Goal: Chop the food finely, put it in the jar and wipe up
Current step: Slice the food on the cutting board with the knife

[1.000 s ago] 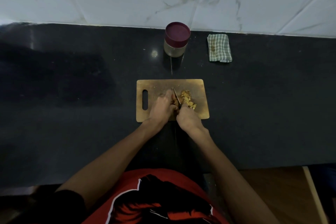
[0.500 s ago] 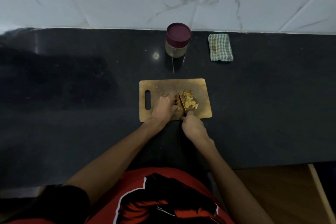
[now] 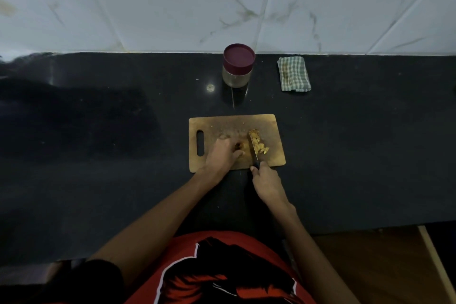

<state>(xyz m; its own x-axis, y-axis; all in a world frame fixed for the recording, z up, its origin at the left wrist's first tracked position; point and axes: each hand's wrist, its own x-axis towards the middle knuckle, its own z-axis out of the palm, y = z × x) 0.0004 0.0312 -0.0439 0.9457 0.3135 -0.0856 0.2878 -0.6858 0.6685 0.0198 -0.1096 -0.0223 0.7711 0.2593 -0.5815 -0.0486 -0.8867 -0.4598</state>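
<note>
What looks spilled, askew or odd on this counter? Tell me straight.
Little stands out. A small pale round spot lies on the counter left of the jar, possibly a reflection. The cutting board sits slightly askew; chopped food stays on it.

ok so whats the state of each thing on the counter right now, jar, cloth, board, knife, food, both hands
jar: upright, lid on
cloth: folded, lying by the wall, untouched
cutting board: flat on the counter, handle slot to the left
knife: blade down on the board
chopped food: piled right of the blade
left hand: holding an uncut piece on the board
right hand: fingers curled round the knife handle
</note>
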